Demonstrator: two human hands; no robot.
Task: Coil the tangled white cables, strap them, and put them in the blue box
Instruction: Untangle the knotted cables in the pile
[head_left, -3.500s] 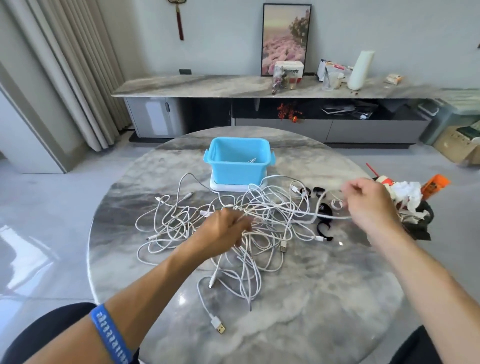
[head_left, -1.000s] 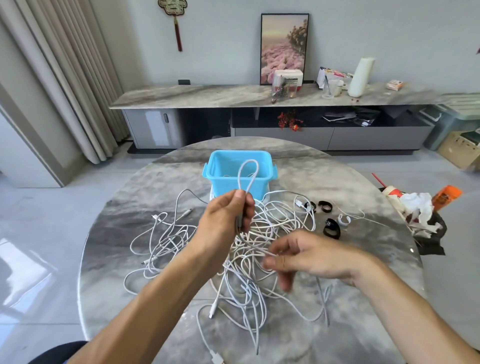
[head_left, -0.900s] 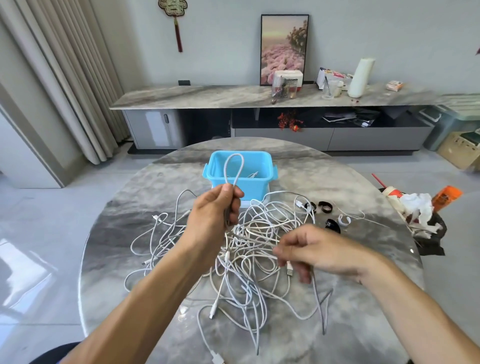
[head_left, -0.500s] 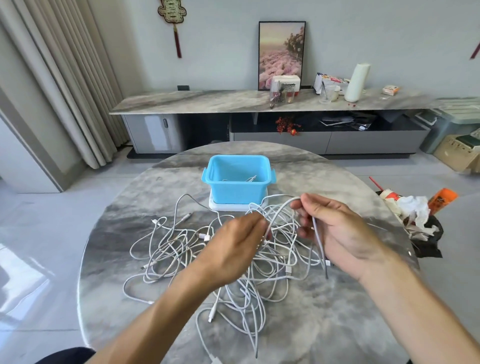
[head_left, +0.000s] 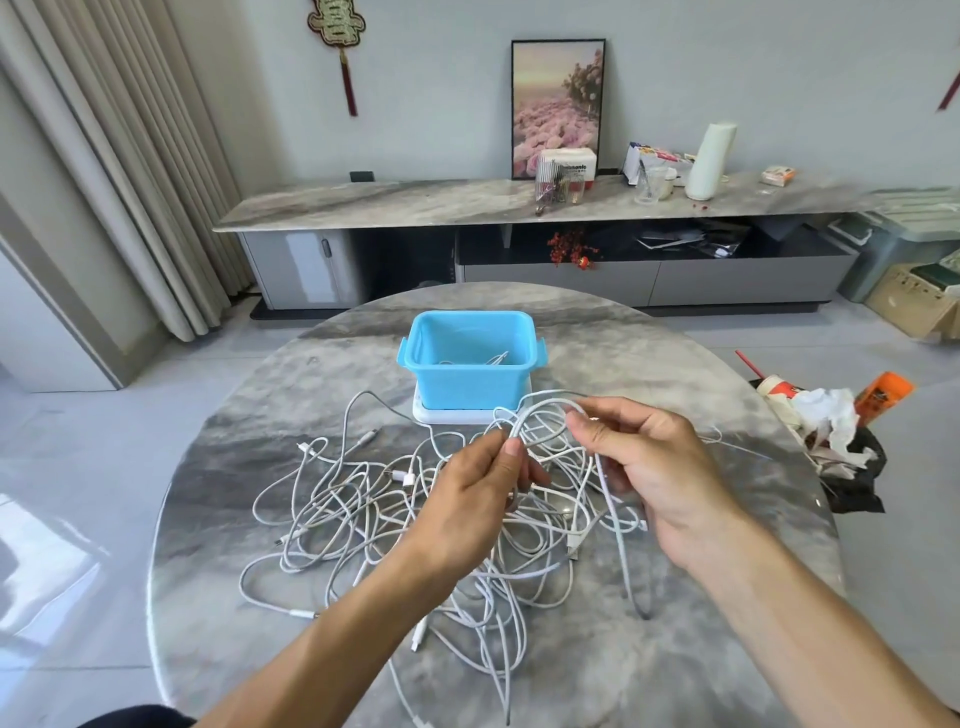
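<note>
A tangle of white cables (head_left: 363, 514) sprawls over the middle of the round marble table (head_left: 701, 649). My left hand (head_left: 478, 493) pinches one cable between thumb and fingers, lifted above the pile. My right hand (head_left: 649, 462) holds the same cable, which arcs between the hands as a loop (head_left: 540, 413) and hangs down past the right palm to the table. The blue box (head_left: 470, 358) stands open on its white lid (head_left: 452, 415) behind the pile, with a bit of cable inside. The straps are hidden behind my right hand.
A bin with crumpled paper, a cup and an orange package (head_left: 826, 431) stands off the table's right edge. A long sideboard (head_left: 467, 202) with a picture and clutter runs along the back wall. Curtains (head_left: 130, 171) hang at left.
The hands have drawn a little apart and the cable loop between them has widened; the left hand's grip has risen above the pile. The free end now trails lower on the table.
</note>
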